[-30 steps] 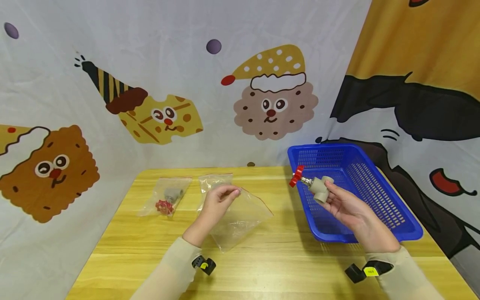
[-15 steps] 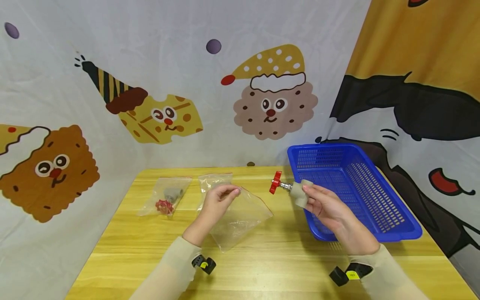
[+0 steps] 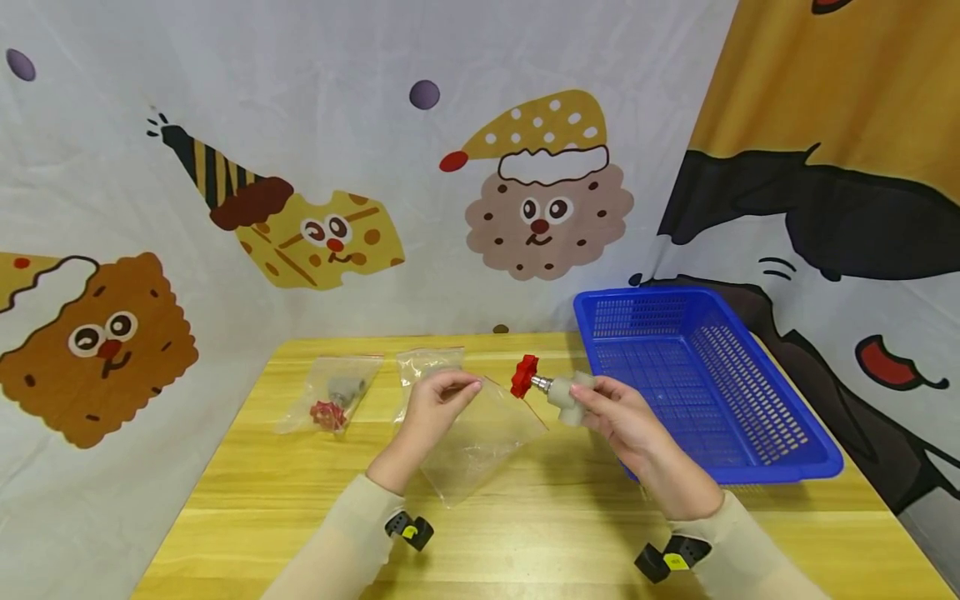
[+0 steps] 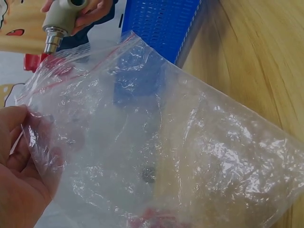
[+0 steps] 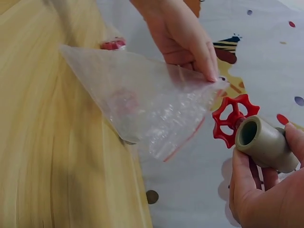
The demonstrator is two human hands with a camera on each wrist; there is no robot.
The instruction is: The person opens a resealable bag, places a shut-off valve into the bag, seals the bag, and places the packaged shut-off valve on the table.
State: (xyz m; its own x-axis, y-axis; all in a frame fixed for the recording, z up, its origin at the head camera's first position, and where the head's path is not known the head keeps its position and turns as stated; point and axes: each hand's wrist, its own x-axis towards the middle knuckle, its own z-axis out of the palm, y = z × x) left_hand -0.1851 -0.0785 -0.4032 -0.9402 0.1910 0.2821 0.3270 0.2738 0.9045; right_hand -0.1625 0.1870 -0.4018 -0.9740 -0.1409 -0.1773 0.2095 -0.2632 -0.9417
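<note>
My left hand (image 3: 435, 417) pinches the top edge of a clear zip bag (image 3: 480, 450) between thumb and fingertips; the bag hangs with its red zip strip towards the right. In my right hand (image 3: 633, 421) is a grey pipe valve (image 3: 566, 398), gripped by its body, with the red handwheel (image 3: 525, 377) pointing left near the bag's upper corner. The right wrist view shows the valve's round open end (image 5: 248, 133) and the handwheel beside the bag's zip edge. Whether wheel and bag touch, I cannot tell.
Another zip bag (image 3: 307, 400) with a red-wheeled valve inside lies at the table's left. Behind the left hand lies a further clear bag (image 3: 431, 360). A blue plastic basket (image 3: 750, 477) stands at the right. A cartoon-printed cloth (image 3: 450, 292) hangs behind the wooden table (image 3: 525, 542).
My right hand has moved left with the valve, from over the basket's left side towards the bag. My left hand and the bag have stayed in nearly the same place.
</note>
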